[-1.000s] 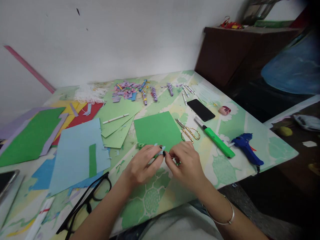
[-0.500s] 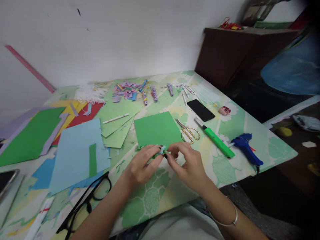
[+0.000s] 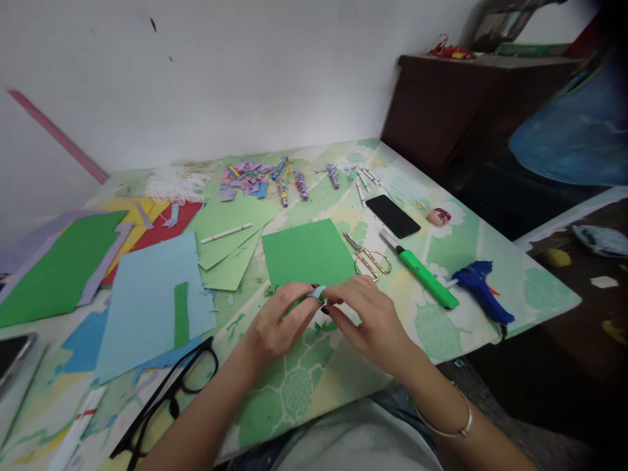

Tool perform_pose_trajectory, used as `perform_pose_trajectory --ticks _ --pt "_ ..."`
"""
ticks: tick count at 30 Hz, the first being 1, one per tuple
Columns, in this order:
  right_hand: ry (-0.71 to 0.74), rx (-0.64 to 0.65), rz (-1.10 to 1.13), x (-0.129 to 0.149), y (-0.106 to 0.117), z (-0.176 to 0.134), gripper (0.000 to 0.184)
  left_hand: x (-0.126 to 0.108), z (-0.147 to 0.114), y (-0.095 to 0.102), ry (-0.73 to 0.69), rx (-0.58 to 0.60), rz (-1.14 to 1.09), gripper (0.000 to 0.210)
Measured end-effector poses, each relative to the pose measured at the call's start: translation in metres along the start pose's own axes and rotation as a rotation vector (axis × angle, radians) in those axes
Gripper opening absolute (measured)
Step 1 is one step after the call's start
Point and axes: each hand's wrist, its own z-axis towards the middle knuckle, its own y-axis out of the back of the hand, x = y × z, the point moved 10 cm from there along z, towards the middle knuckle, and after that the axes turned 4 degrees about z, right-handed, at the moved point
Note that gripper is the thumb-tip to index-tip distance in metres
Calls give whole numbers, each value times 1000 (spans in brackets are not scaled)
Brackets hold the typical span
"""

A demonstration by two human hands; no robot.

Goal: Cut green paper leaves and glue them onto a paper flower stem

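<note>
Between my fingertips is a small light-blue and green paper piece [image 3: 318, 292], mostly covered by my fingers. My left hand [image 3: 280, 322] is closed on its left side, and my right hand [image 3: 369, 319] pinches at its right end. Cut green paper scraps [image 3: 321, 326] lie on the table just under my fingers. Just beyond my hands lies a green paper sheet [image 3: 309, 252]. Gold-handled scissors [image 3: 367, 255] rest at the sheet's right edge.
To the right are a black phone [image 3: 393, 216], a green long-necked lighter [image 3: 426, 278] and a blue glue gun [image 3: 481, 288]. Coloured paper sheets [image 3: 152, 288] and black glasses [image 3: 171, 399] are on the left. Decorated paper rolls [image 3: 301, 185] and paper scraps [image 3: 245, 180] lie near the wall.
My right fingers have shifted slightly around the paper piece, with the index finger now more curled over it. More of the green scraps below shows. My hands stay in nearly the same place.
</note>
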Motion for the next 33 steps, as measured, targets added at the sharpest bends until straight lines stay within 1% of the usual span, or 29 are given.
perform_pose_trajectory --ticks 2,5,9,14,17,20,22,24,29,33 --pt "24 22 -31 2 -1 1 15 3 2 1 42 -14 1 32" --pt "29 56 -57 2 -3 2 16 4 5 3 65 -31 -12 36" --pt "26 83 -71 1 -4 3 18 6 7 1 87 -15 -29 35" --pt "22 96 -38 0 -5 3 17 6 7 1 89 -22 -81 36" --pt "-3 69 47 -3 -1 2 18 9 7 2 118 -34 -96 37" --pt "-42 -8 135 -8 7 1 19 13 7 4 151 -52 -109 39" --pt "-52 -43 154 -10 12 0 19 14 6 5 155 -68 -121 40" --pt "-50 -53 159 -11 13 0 19 15 6 5 158 -75 -128 41" --pt "-14 -101 156 -5 18 1 22 14 6 5 161 -83 -145 44" --pt "61 -54 149 7 13 3 28 17 4 6 199 -78 -149 45"
